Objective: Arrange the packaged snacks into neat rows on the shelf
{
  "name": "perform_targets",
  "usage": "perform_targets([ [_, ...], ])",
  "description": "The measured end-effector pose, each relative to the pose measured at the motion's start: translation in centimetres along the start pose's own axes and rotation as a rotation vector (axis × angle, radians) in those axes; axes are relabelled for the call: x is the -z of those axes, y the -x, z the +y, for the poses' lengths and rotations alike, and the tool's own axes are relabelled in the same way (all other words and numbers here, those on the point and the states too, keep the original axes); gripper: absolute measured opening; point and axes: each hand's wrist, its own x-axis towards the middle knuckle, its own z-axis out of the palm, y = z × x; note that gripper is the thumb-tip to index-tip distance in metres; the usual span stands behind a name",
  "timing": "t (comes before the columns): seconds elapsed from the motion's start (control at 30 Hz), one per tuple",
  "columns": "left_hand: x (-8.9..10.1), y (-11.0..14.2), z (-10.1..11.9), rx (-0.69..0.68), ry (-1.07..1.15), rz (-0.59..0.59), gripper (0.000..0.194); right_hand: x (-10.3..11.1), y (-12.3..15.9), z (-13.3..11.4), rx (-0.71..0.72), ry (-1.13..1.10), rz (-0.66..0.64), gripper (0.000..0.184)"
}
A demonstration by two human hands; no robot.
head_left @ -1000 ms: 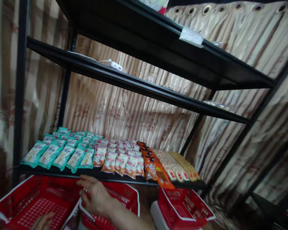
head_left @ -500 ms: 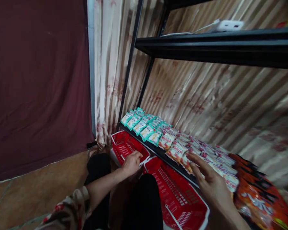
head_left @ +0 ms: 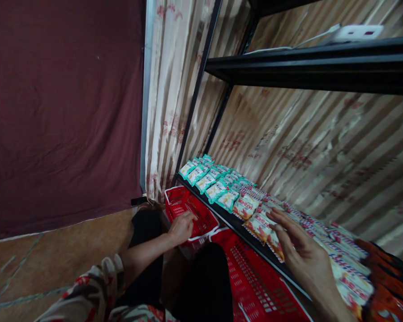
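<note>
My left hand (head_left: 182, 228) hovers by the near rim of a small red basket (head_left: 204, 215), its fingers curled in with nothing visible in them. Over the front row of snack packets my right hand (head_left: 304, 252) is open, thumb and fingers apart, holding nothing. Just beside its fingertips lie red-and-white snack packets (head_left: 258, 223); whether the fingers touch them I cannot tell. Teal-and-white snack packets (head_left: 207, 182) stand in rows farther left on the low shelf. Below, a second red basket (head_left: 251, 279) sits between my knee and the shelf edge.
A black metal rack (head_left: 305, 67) rises over the packets, with a white power strip (head_left: 361, 32) and cable on its upper shelf. Orange-and-black bags (head_left: 391, 286) lie at the right end. A maroon cloth (head_left: 63, 116) hangs at left above the tiled floor (head_left: 77, 250).
The view has turned left, so the shelf and baskets appear farther right. My left hand has drawn back slightly from the small basket. My right hand stays open over the packets.
</note>
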Motion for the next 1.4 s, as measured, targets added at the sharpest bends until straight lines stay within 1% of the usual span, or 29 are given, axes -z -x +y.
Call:
perform_targets([
  [0.17,-0.5,0.4,0.9,-0.002,-0.010,-0.033,0.033,0.2,0.7,0.8,-0.031,-0.005,0.013,0.035],
  [0.3,-0.6,1.1,0.9,0.016,-0.017,-0.054,0.032,-0.3,1.2,1.3,-0.084,-0.035,-0.006,0.035],
  [0.4,-0.6,1.6,0.4,0.027,-0.019,-0.068,0.032,-0.6,1.3,1.1,-0.079,-0.057,-0.031,0.035],
  [0.47,-0.6,1.9,0.2,0.037,-0.020,-0.072,0.031,-0.9,1.2,0.9,-0.074,-0.062,-0.026,0.036],
  [0.7,-0.6,2.1,-0.1,0.032,0.003,-0.098,0.030,-2.0,0.6,0.2,-0.131,-0.065,-0.059,0.039],
  [0.87,-1.5,1.4,-0.1,0.020,0.050,-0.108,0.030,-3.0,0.1,0.5,-0.186,-0.086,-0.101,0.039],
  [1.1,-2.7,0.1,-0.3,-0.012,0.138,-0.117,0.031,-4.7,0.2,1.9,-0.225,-0.042,-0.128,0.042],
  [1.27,-3.7,0.7,-0.1,-0.019,0.178,-0.119,0.030,-5.4,0.6,1.8,-0.252,-0.002,-0.149,0.042],
  [1.4,-4.0,1.4,1.0,-0.014,0.194,-0.114,0.029,-5.4,1.2,1.7,-0.215,-0.017,-0.166,0.040],
])
